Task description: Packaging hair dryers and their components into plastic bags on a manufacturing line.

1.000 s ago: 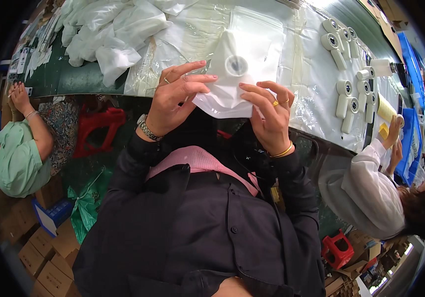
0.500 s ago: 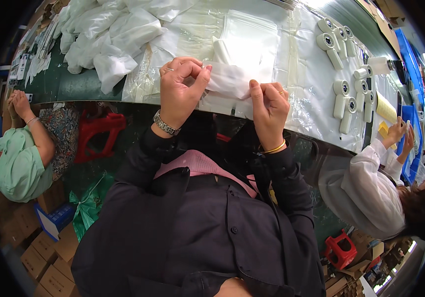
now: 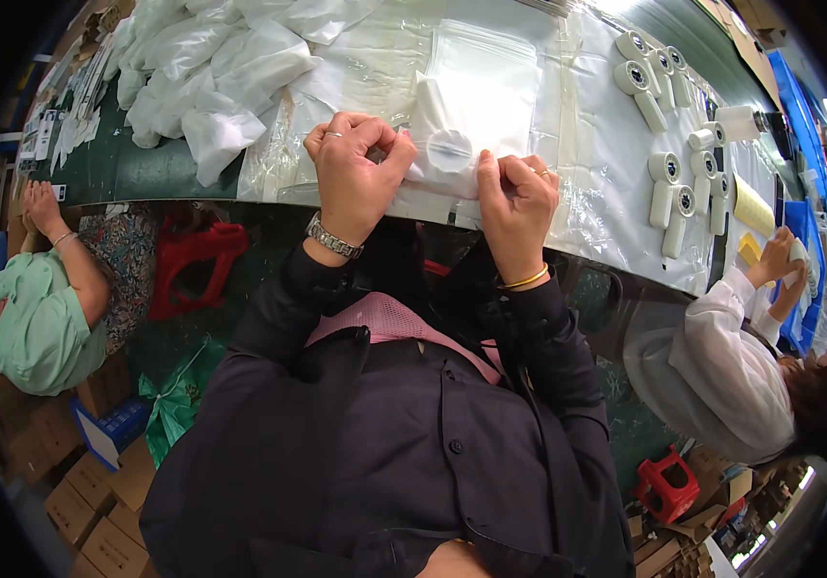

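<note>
In the head view, you have the near edge of a translucent white pouch (image 3: 440,181) pinched at both sides: your left hand (image 3: 360,173) clasps one side, your right hand (image 3: 517,204) the other. The round-headed white device (image 3: 449,150), seemingly inside the pouch, lies between your two grips, its handle reaching beyond them toward the stack of flat bags (image 3: 498,72) on the table (image 3: 163,173). Its long axis points away from you, leaning slightly left: round end nearest you, handle closer to your left grip.
</note>
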A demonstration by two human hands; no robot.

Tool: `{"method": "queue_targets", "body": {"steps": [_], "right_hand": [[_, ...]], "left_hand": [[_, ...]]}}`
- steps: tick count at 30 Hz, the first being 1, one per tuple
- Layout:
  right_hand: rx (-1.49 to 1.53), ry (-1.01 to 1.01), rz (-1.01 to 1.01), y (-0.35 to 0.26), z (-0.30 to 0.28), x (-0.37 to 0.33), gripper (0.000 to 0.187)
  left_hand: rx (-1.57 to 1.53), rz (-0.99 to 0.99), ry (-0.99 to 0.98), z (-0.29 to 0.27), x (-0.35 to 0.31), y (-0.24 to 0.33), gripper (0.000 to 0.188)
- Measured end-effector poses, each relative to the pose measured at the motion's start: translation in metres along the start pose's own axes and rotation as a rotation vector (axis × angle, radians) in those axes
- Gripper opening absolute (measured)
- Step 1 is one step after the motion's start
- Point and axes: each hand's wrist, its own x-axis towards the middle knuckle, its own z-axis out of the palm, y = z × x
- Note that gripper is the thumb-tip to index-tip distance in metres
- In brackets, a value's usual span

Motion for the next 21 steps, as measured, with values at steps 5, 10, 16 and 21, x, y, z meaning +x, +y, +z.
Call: {"method": "queue_targets", "body": {"steps": [5,10,16,21], "right_hand": [[-0.016,0.011,-0.013,0.0,0.001,-0.0003,0.033],[-0.032,0.048,-0.026,-0.0018,0.0016,-0.0009,0.034],[-0.027,0.056,-0.062,-0.0002,-0.0006,-0.0026,0.021],[0.155,0.127,0.09,-0.0017,-0.0028,-0.0043,0.015]], "left_hand": [[0.06,0.027,-0.005,-0.0002,0.0006,0.0032,0.022],[0.096,0.043,-0.005,-0.0005,-0.0002,0.0047,0.022],[0.125,0.025,-0.033,-0.0029,0.0004,0.0008,0.019],[-0.157,0.003,0.169,-0.0028,0.0068,0.0075,0.024]]}}
